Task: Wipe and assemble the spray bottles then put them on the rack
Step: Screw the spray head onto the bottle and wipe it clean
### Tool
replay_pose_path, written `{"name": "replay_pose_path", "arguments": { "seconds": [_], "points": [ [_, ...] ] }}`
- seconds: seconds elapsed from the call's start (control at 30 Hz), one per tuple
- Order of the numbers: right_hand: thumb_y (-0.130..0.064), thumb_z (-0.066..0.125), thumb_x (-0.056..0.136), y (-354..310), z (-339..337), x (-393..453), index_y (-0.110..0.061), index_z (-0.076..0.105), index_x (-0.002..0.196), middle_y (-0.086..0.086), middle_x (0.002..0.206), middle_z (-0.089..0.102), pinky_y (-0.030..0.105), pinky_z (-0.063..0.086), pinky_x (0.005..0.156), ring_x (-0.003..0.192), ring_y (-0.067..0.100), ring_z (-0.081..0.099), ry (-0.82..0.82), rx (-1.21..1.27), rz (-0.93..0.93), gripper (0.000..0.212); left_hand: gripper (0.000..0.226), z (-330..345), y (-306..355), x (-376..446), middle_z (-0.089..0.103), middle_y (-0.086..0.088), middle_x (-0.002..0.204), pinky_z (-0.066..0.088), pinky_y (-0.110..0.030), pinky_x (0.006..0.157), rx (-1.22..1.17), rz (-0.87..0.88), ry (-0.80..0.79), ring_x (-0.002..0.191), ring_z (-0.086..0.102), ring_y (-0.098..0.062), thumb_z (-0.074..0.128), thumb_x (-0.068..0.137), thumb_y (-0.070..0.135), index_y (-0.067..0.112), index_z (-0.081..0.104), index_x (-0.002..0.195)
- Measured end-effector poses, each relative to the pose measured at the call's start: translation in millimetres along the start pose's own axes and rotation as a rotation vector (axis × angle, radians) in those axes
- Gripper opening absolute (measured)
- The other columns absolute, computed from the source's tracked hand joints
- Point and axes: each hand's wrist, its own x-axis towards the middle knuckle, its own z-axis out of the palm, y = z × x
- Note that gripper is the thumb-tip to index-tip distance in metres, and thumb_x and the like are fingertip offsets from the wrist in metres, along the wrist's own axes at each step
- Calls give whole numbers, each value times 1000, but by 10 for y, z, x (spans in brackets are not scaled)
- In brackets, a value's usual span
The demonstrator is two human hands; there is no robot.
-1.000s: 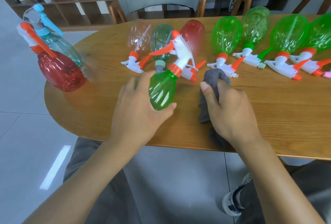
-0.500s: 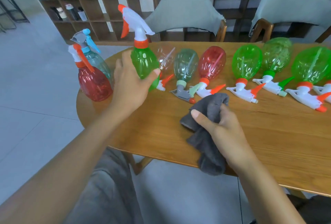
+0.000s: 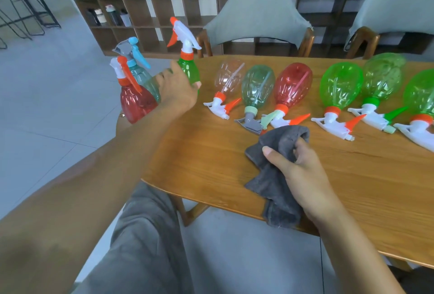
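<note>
My left hand [image 3: 177,88] grips an upright green spray bottle [image 3: 187,67] with a white and orange trigger head at the table's far left end. Just left of it stand a red bottle [image 3: 136,103] and a pale blue bottle [image 3: 141,75], both upright with heads on. My right hand [image 3: 303,171] holds a grey cloth [image 3: 272,176] bunched on the wooden table [image 3: 211,164]. Several more bottles lie on their sides in a row: a clear one [image 3: 229,76], a pale green one [image 3: 257,87], a red one [image 3: 292,84] and bright green ones [image 3: 340,86].
Two chairs with grey covers [image 3: 258,9] stand behind the table. A wooden cubby shelf [image 3: 145,16] with a few dark bottles lines the back wall. The rounded table edge runs close to my knees [image 3: 145,235]; grey tiled floor lies to the left.
My left hand has lifted the green bottle from lying near the cloth, turned it upright and carried it left beside the two standing bottles. My right hand stays on the cloth.
</note>
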Motion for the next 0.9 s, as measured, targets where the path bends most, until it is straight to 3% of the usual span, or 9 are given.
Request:
{"name": "replay_pose_path", "arguments": {
  "seconds": [0.17, 0.4, 0.57, 0.73, 0.8, 0.9],
  "points": [
    [-17, 71, 96, 30, -10, 20, -19, 66, 99, -3, 95, 75, 35, 55, 82, 92, 13, 72, -9, -52, -23, 6, 75, 103, -76, 26, 34, -20, 148, 31, -47, 120, -47, -54, 6, 141, 34, -38, 74, 93, 32, 4, 32, 147],
    [-19, 71, 95, 42, 9, 36, -19, 63, 91, -10, 84, 72, 24, 48, 71, 80, 5, 69, -8, -111, -52, 10, 70, 124, -127, 27, 43, -22, 143, 38, -48, 113, -70, -92, 21, 136, 41, -39, 71, 96, 27, 1, 30, 147],
    [-20, 72, 95, 31, 10, 31, -14, 63, 91, -1, 87, 72, 34, 52, 75, 84, 15, 70, 6, -140, -55, 12, 78, 80, -87, -99, 37, -19, 149, 33, -46, 114, -40, -97, 91, 139, 34, -38, 73, 93, 30, 2, 28, 150],
    [-21, 71, 96, 29, -4, 30, -6, 61, 94, 12, 93, 71, 42, 54, 79, 88, 25, 69, 13, -143, -57, 18, 55, 220, -87, -453, 40, -15, 135, 40, -39, 98, -38, 24, 225, 122, 42, -34, 73, 90, 23, 8, 41, 132],
    [-20, 70, 96, 33, -17, 28, -8, 62, 96, 9, 92, 72, 42, 55, 79, 88, 22, 70, 15, -146, -49, 15, 40, 296, -72, -552, 41, -13, 130, 34, -32, 93, -50, 169, 142, 117, 43, -32, 67, 94, 19, 14, 47, 129],
    [-22, 70, 96, 37, -42, 25, -15, 62, 94, -3, 86, 72, 33, 52, 75, 83, 11, 69, 28, -172, -55, 11, 28, 364, 10, -597, 43, -8, 133, 29, -33, 93, -22, 300, -87, 123, 40, -28, 53, 103, 24, 30, 54, 130]
  ]
}}
